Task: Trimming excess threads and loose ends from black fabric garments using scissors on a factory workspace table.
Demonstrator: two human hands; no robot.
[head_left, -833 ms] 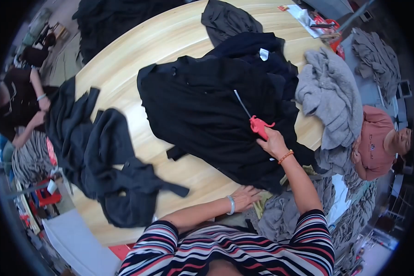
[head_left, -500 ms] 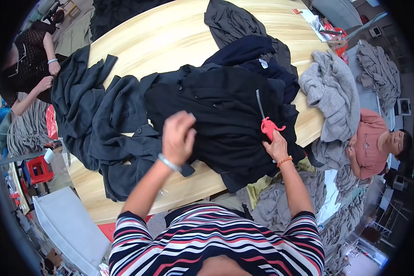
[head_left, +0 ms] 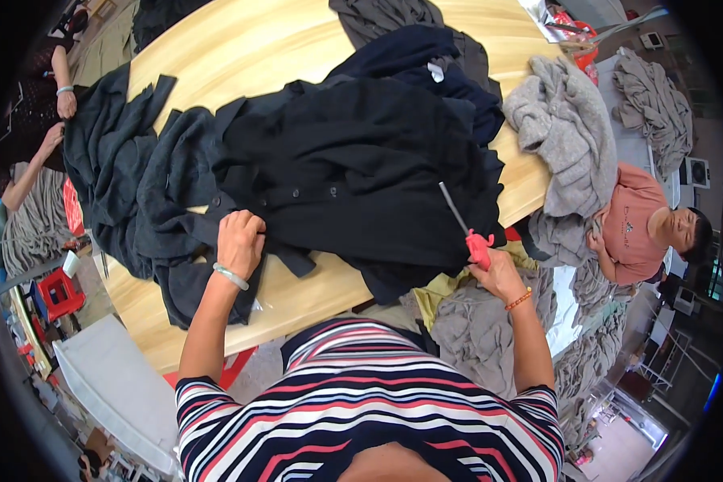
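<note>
Since the earlier frame, the left hand (head_left: 239,245) has dropped from its raised place over the dark cloth to the left end of the black garment (head_left: 386,161), and a row of buttons (head_left: 333,191) now shows along that garment's near side. Largest of all, the pale wooden table (head_left: 249,40) spreads out ahead of the person. On its middle lies the black garment, its long axis running left to right, directly ahead of and between the two hands. At its left end it meets a dark grey garment (head_left: 181,161), whose far left edge is at another person's hands (head_left: 51,140). A navy garment (head_left: 410,50) lies just beyond the black one, and a light grey garment (head_left: 570,145) sits at the table's right edge. Of the two hands, the left is nearer the button row, at the row's left end; its fingers are bent down on the cloth, but whether they pinch any fold cannot be told. The right hand (head_left: 502,277), at the black garment's near right edge, is wrapped around the handle of a red air gun (head_left: 479,249). Smallest, its thin metal nozzle (head_left: 453,207) slants forward and left over the black cloth.
</note>
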